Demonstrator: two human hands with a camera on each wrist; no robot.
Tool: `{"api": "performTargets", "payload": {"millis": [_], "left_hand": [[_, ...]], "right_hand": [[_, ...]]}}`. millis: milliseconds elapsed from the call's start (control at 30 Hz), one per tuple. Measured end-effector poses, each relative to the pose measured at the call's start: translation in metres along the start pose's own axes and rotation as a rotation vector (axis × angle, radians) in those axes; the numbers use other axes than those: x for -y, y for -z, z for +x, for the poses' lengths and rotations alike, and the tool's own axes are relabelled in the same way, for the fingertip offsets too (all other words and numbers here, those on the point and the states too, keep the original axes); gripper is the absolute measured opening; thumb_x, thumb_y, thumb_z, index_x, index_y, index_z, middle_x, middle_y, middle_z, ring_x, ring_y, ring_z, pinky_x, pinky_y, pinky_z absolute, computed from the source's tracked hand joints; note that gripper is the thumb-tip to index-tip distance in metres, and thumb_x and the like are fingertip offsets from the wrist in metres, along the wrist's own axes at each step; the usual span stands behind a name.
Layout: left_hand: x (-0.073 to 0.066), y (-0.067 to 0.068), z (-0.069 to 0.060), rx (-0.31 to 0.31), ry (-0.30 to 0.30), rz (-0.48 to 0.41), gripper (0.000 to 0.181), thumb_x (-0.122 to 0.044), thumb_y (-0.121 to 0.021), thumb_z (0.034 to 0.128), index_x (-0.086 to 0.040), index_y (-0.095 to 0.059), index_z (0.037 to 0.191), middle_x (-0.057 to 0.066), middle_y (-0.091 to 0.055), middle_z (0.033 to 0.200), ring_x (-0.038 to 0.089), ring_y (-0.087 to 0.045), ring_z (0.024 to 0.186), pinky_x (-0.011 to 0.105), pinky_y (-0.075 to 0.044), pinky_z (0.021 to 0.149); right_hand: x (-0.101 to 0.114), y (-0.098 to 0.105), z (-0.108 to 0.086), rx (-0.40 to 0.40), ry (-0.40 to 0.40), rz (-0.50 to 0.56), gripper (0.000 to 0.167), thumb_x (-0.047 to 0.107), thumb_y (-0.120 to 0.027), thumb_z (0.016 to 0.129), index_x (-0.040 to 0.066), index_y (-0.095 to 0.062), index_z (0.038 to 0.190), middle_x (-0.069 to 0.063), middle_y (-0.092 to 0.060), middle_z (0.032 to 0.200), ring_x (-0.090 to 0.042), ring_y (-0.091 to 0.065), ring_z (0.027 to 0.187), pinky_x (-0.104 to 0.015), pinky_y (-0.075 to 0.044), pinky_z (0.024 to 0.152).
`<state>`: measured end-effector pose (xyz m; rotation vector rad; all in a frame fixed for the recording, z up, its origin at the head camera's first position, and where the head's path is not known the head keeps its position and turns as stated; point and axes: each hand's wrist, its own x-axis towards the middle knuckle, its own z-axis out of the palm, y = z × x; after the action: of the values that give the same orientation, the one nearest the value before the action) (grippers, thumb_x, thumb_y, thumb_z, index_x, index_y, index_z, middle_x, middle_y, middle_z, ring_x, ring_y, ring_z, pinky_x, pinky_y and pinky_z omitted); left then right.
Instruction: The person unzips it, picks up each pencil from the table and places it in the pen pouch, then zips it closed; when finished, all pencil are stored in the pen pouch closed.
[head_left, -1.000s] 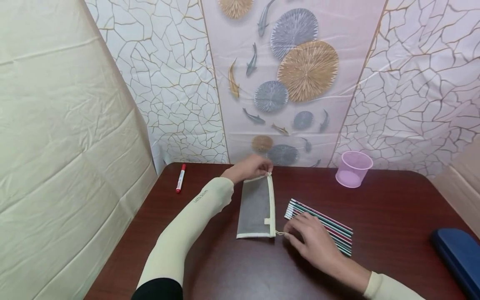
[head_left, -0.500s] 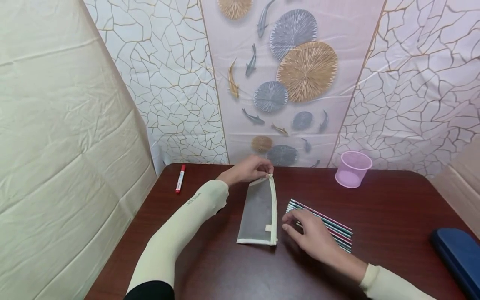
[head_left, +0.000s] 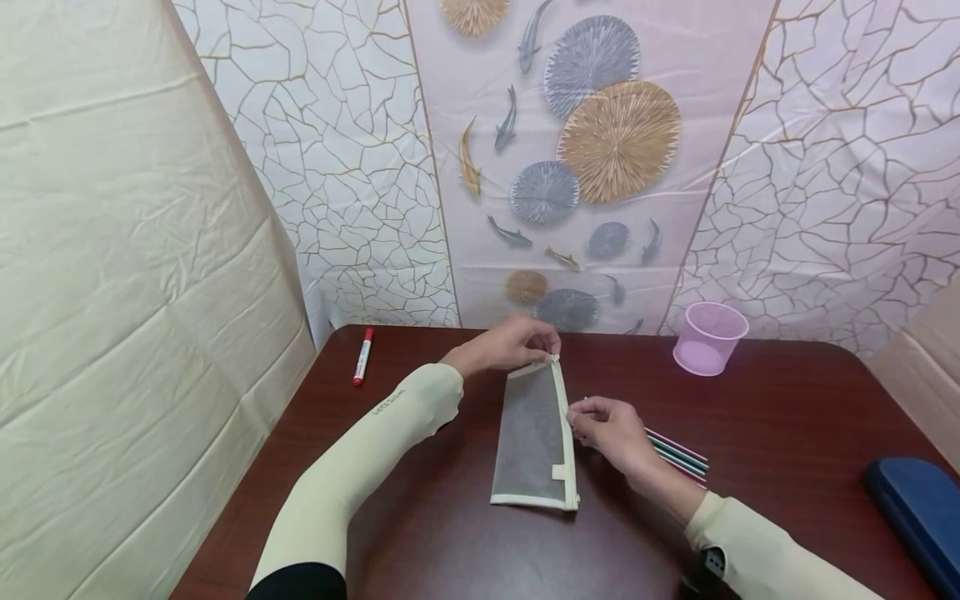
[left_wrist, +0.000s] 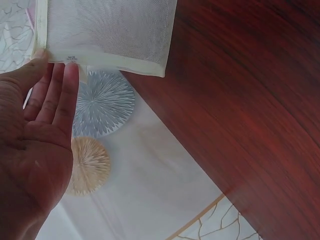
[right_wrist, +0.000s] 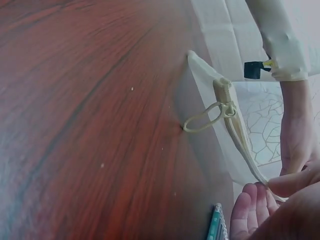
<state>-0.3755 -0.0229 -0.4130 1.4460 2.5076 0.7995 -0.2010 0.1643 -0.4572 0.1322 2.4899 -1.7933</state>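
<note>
A grey mesh pouch point(head_left: 528, 437) with cream edging stands tilted on the table, its zipper edge toward the right. The left hand point(head_left: 504, 343) pinches its far top corner between thumb and fingers; in the left wrist view that hand point(left_wrist: 45, 125) grips the cream edge. Halfway along the zipper edge, the right hand point(head_left: 611, 429) pinches the band, and the right wrist view has its thumb and fingers point(right_wrist: 253, 202) on it. A cord loop point(right_wrist: 200, 122) hangs from the zipper's near end. Striped pencils point(head_left: 678, 457) lie partly hidden beneath the right hand.
A red and white marker point(head_left: 363, 357) lies at the table's back left. A pink translucent cup point(head_left: 709, 337) stands at the back right, and a dark blue case point(head_left: 917, 517) rests at the right edge. A patterned cloth point(head_left: 555, 267) hangs behind the table.
The pouch and left hand have shifted slightly right. The right hand let go of the cord, moved up and away from the body, and now pinches the zipper edge, covering more of the pencils.
</note>
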Motion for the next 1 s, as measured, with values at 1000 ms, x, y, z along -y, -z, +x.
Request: {"api": "performTargets", "payload": {"millis": [1000], "left_hand": [[-0.078,-0.039,-0.068,-0.123,0.492,-0.281,0.007,-0.028,-0.084,0.0896,-0.021,-0.083,0.087,-0.006,-0.079,0.075,0.013,-0.073,0.069,0.019,-0.051,0.054]], "right_hand": [[-0.008,-0.006,0.008,0.072,-0.093,0.297,0.024,0.011,-0.066,0.103,-0.005,-0.066,0.120,0.006,-0.069,0.093,-0.010,-0.064,0.087,-0.023,-0.058,0.079]]}}
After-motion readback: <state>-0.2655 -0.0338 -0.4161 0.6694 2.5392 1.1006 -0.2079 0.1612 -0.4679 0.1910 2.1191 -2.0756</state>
